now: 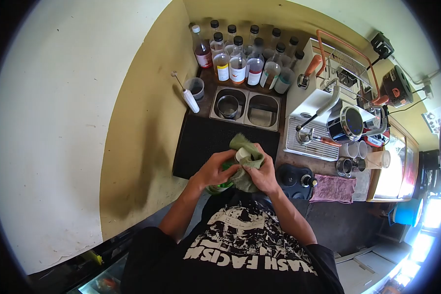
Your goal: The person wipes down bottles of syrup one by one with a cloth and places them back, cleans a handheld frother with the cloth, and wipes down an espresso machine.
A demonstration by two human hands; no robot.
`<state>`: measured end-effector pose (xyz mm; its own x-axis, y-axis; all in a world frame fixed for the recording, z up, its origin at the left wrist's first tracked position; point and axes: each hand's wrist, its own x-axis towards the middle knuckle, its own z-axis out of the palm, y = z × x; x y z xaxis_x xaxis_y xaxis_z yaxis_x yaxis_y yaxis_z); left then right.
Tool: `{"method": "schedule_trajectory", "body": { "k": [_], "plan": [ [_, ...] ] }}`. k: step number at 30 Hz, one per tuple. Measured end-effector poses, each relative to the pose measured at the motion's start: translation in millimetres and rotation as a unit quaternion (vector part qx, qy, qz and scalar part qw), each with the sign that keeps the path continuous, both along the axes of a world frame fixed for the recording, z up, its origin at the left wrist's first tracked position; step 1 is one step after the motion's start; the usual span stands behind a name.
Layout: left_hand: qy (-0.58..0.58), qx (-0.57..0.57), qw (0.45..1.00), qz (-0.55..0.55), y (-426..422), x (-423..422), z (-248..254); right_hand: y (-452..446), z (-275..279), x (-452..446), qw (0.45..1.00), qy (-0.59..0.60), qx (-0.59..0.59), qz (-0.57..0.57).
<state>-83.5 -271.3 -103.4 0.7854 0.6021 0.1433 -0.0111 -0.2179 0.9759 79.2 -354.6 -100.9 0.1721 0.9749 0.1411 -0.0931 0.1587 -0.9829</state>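
Observation:
My left hand (215,168) and my right hand (263,172) are close together in front of my chest, above the near edge of the black mat (198,142). A green cloth (246,182) is bunched between them, and the fingers of both hands are closed on it. In its folds shows a small white rounded thing (241,154); the cloth and fingers cover most of it, so its kind is unclear. Below my left hand a green, shiny thing (219,188) is partly visible, mostly hidden by the hand.
Two metal sink pans (263,126), one with a metal pitcher (227,105), lie past the mat. Behind stand several syrup bottles (237,68). A milk frother (190,100) is at left. To the right are an espresso machine (304,105), a tamper (307,181) and a pink cloth (332,188).

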Motion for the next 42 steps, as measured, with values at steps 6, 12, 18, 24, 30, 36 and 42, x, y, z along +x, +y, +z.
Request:
{"method": "schedule_trajectory", "body": {
  "k": [6,12,18,24,30,36,42],
  "plan": [
    [-0.156,-0.123,0.977,0.074,-3,-2,3,-6,-30,0,0.983,-0.171,-0.059,-0.009],
    [-0.142,0.14,0.978,0.061,-7,22,17,7,-36,23,0.978,-0.01,-0.139,0.157],
    [-0.16,0.215,0.963,0.035,-15,38,44,45,-26,37,0.926,-0.138,-0.13,0.327],
    [-0.26,-0.035,0.965,0.018,-20,25,54,27,-86,26,0.886,-0.016,-0.267,0.378],
    [-0.206,0.16,0.965,-0.007,-20,30,45,20,-15,35,0.919,-0.161,-0.019,0.359],
    [-0.188,0.123,0.974,-0.033,-16,31,53,36,-81,39,0.902,-0.21,-0.127,0.354],
    [-0.257,0.046,0.965,-0.017,-5,15,77,0,-130,29,0.859,0.126,-0.398,0.297]
  ]
}}
